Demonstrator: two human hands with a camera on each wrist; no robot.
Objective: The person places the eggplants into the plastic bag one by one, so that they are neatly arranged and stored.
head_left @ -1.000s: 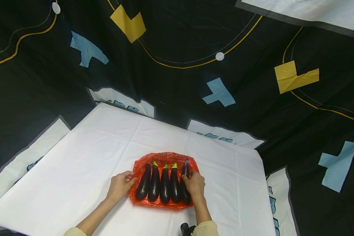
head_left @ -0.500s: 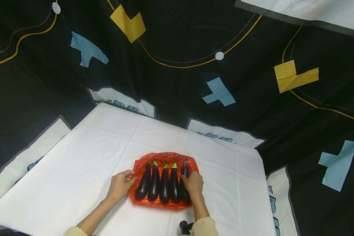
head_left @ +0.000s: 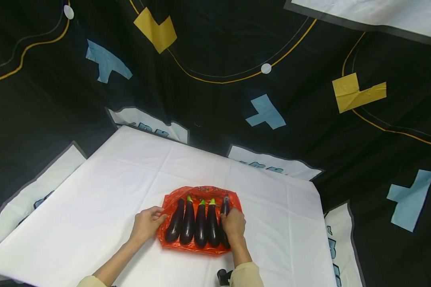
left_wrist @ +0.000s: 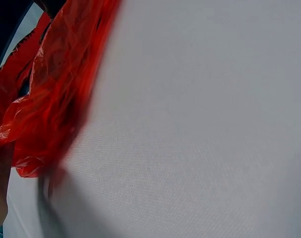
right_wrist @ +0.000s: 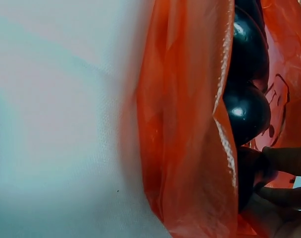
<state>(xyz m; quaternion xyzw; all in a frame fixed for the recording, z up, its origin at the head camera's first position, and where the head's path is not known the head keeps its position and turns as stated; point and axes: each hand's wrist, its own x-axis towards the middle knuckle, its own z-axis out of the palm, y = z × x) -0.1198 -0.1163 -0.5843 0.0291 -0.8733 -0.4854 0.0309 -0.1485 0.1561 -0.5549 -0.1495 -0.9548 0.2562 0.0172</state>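
A red plastic bag [head_left: 194,250] lies spread on the white table, with several dark purple eggplants [head_left: 188,227] side by side in its mouth. Some show green stem ends pointing away from me. At the bag's left edge, my left hand [head_left: 145,226] pinches the plastic; in the left wrist view a fingertip shows beside the crumpled film [left_wrist: 56,99]. My right hand [head_left: 235,226] grips the rightmost eggplant [head_left: 225,204] from its right side, covering part of it. In the right wrist view, thumb and finger [right_wrist: 284,159] close on that eggplant behind the bag's raised rim [right_wrist: 190,119].
White cloth covers the table [head_left: 129,171], whose far edge meets a black curtain [head_left: 215,103] with blue and yellow tape pieces. White printed sheets [head_left: 273,165] hang along the edges. A small black device [head_left: 222,276] sits at the right wrist.
My right hand has shifted slightly left and turned a little around the rightmost eggplant. The left hand and the bag have stayed nearly still.
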